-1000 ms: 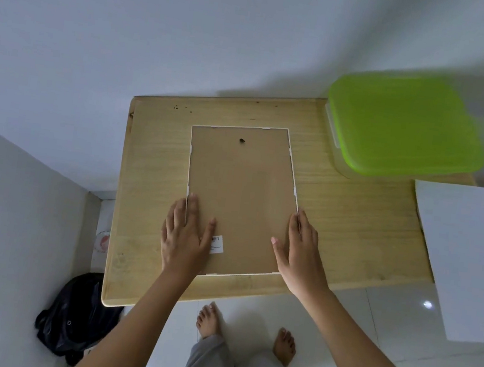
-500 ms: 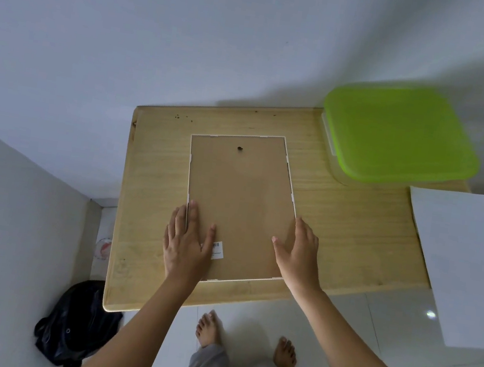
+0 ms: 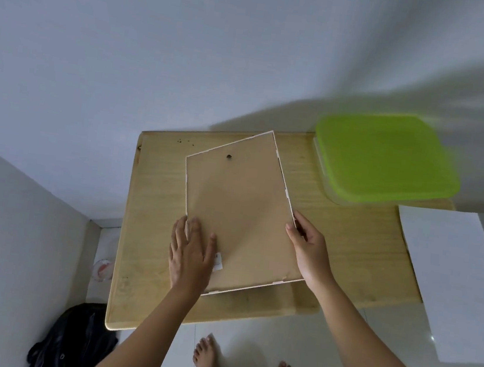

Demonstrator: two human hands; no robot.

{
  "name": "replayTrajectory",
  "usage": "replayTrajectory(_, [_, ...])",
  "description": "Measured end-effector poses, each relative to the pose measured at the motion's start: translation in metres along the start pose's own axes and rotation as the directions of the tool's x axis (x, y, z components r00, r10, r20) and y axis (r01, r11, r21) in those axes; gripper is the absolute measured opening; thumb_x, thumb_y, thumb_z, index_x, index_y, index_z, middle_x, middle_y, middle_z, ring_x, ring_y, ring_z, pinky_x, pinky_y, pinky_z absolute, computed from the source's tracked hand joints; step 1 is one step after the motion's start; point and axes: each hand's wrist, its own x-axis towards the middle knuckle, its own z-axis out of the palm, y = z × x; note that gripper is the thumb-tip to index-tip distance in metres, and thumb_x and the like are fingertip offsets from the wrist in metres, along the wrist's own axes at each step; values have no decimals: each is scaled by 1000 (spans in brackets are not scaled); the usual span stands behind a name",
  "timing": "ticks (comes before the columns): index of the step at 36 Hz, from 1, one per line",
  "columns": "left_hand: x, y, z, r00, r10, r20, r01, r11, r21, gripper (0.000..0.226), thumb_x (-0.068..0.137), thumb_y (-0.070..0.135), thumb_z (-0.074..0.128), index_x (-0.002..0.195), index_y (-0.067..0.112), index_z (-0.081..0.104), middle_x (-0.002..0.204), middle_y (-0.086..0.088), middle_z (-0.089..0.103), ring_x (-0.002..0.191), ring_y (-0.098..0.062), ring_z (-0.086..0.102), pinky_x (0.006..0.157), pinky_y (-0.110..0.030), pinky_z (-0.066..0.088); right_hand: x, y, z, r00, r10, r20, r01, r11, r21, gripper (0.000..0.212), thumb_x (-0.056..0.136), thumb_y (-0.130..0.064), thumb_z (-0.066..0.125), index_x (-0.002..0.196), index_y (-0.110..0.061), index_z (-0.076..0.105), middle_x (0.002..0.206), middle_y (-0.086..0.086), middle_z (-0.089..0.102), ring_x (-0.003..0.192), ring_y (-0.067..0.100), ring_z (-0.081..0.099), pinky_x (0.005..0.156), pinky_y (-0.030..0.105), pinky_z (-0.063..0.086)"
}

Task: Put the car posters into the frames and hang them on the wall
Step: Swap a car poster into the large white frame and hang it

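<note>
Table holds frame, green-lidded box.

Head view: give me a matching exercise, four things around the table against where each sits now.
Things: 1 frame; 2 green-lidded box; 3 white sheet; 4 black bag.
Places: A floor by the table near left corner; B back up, left hand flat on it, right hand pinching its edge; C table's far right corner; D across the table's right edge.
Pairs: 1-B; 2-C; 3-D; 4-A.
</note>
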Motion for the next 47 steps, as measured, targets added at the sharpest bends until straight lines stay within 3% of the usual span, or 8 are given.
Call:
replayTrajectory(4, [22, 41, -18, 992, 108, -65, -118, 977, -175, 68, 87, 58, 27, 142, 20, 34, 148, -4, 25, 138, -23, 21, 107, -38, 26, 4, -24, 3, 997, -76, 7, 76, 997, -1, 38, 91, -5, 54, 128, -12, 52, 100, 1, 61, 86, 1, 52, 79, 6, 39])
replayTrajectory(10, [70, 129, -73, 954, 249, -168, -300, 813, -499, 55, 98, 39, 37, 148, 28, 17, 147, -3, 26, 137, -15, 25, 110, -28, 23, 9, -75, 11, 946, -325, 19, 325, 945, -36, 38, 91, -3, 54, 128, -13, 52, 84, -3, 54, 71, -2, 48, 68, 10, 39])
replayTrajectory(15, [85, 175, -123, 931, 298, -212, -365, 733, -575, 60, 97, 45, 31, 148, 28, 5, 155, -3, 15, 142, -19, 15, 106, -29, 20, 18, -112, 23, 793, -608, 27, 599, 772, -213, 41, 87, -6, 55, 127, -10, 52, 80, -1, 49, 71, -3, 47, 67, 7, 36])
replayTrajectory(20, [90, 181, -147, 922, 291, -256, -386, 752, -534, 70, 94, 53, 34, 146, 33, -9, 151, -2, 28, 123, -29, 46, 94, -46, 45, 18, -122, 29, 635, -761, 136, 744, 555, -371, 44, 90, -13, 48, 133, -16, 41, 84, 4, 48, 75, 17, 49, 70, 8, 39])
replayTrajectory(27, [81, 164, -150, 928, 244, -281, -354, 811, -466, 68, 99, 32, 33, 144, 31, -17, 139, -18, 43, 101, -35, 56, 75, -34, 43, 8, -116, 41, 590, -785, 189, 766, 470, -438, 45, 91, -12, 47, 135, -17, 39, 85, -2, 45, 78, 10, 40, 70, 12, 38])
replayTrajectory(35, [64, 134, -157, 928, 93, -360, -289, 788, -543, 63, 100, 25, 32, 148, 23, -9, 67, -1, 43, 58, -16, 46, 52, -25, 39, -17, -109, 62, 602, -743, 293, 780, 470, -413, 48, 89, -15, 51, 136, -16, 42, 92, -1, 46, 86, 6, 41, 79, 13, 37])
replayTrajectory(41, [56, 102, -171, 925, -113, -364, -193, 685, -703, 54, 98, 16, 34, 148, 23, 14, 83, 2, 54, 73, -19, 54, 70, -29, 48, -42, -107, 84, 609, -677, 412, 789, 568, -233, 42, 90, -27, 56, 129, -12, 52, 105, 0, 51, 100, 6, 52, 89, 19, 43])
replayTrajectory(47, [59, 60, -192, 901, -204, -382, -172, 642, -747, 49, 95, 12, 34, 142, 24, 32, 68, -8, 39, 57, -15, 36, 53, -27, 35, -36, -116, 88, 601, -640, 479, 785, 586, -203, 35, 92, -20, 54, 126, -10, 55, 105, 1, 56, 91, -5, 51, 80, 9, 42])
